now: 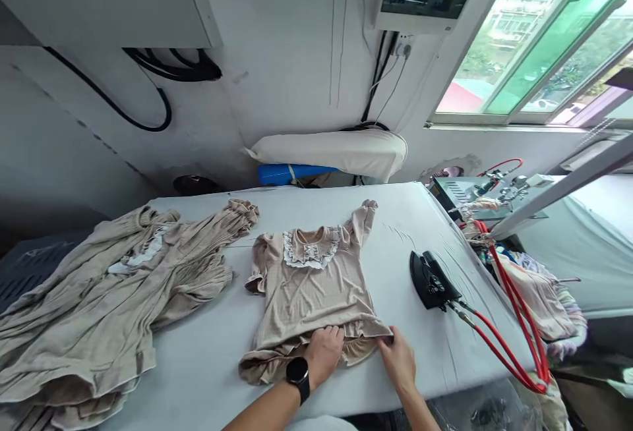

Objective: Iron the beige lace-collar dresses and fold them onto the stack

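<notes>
A small beige dress [321, 292] with puffed short sleeves and a white lace-trimmed collar lies face up on the white-covered table [198, 365]. My left hand [325, 352], with a black watch on its wrist, has its fingers curled over the middle of the dress's lower part. At the dress's right hem corner, my right hand [397, 358] pinches the fabric between thumb and fingers. Part of the ruffled hem is folded and bunched around my left hand. To the right, a black iron [432, 281] rests on the table, apart from both hands.
Several similar beige garments [113, 306] are heaped at the left. Red hoses [509, 299] run from the iron to a metal boiler unit [469, 194] beyond the right edge. A white padded roll [331, 151] stands against the wall, and a slanted pole [558, 187] crosses the right side.
</notes>
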Demonstrator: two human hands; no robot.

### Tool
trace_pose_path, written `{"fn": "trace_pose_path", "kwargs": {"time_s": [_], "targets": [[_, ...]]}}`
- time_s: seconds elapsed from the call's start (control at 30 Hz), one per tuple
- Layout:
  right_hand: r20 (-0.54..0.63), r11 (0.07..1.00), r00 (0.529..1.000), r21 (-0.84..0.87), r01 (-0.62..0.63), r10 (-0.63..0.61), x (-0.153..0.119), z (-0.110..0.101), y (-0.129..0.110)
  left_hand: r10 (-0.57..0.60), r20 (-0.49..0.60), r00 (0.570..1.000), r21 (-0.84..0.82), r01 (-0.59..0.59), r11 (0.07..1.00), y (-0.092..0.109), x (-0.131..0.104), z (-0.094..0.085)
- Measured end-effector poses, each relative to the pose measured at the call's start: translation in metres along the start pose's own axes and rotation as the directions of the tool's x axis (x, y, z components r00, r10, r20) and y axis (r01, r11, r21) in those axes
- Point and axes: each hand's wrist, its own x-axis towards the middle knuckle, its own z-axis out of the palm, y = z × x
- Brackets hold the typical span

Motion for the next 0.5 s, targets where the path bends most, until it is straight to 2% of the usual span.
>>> {"fn": "trace_pose_path", "kwargs": {"time_s": [0.17,0.2,0.3,0.4,0.43,0.5], "targets": [[0.051,0.999,0.998,0.03,-0.044,0.043,0.001,-0.009,-0.006,0.25,-0.025,0.968,0.028,-0.249,0.968,0.009,-0.002,0.002],[0.05,0.999,0.998,0.009,-0.046,0.046,0.001,-0.009,-0.007,0.242,-0.018,0.97,0.028,-0.241,0.97,0.01,-0.002,0.004],[0.033,0.997,0.998,-0.061,-0.051,0.053,-0.003,-0.008,-0.011,0.117,0.053,0.992,-0.058,-0.114,0.992,0.01,0.005,0.007],[-0.04,0.99,0.998,-0.131,0.048,-0.054,-0.008,-0.009,-0.008,0.122,0.186,0.975,-0.169,-0.09,0.981,0.008,0.019,-0.004],[-0.068,0.985,0.992,-0.142,0.1,-0.111,-0.01,-0.009,-0.006,0.118,0.195,0.974,-0.18,-0.083,0.98,0.009,0.025,-0.009],[-0.112,0.976,0.976,-0.127,0.174,-0.189,-0.01,-0.008,-0.003,0.098,0.113,0.989,-0.161,-0.079,0.984,0.012,0.036,-0.018]]}}
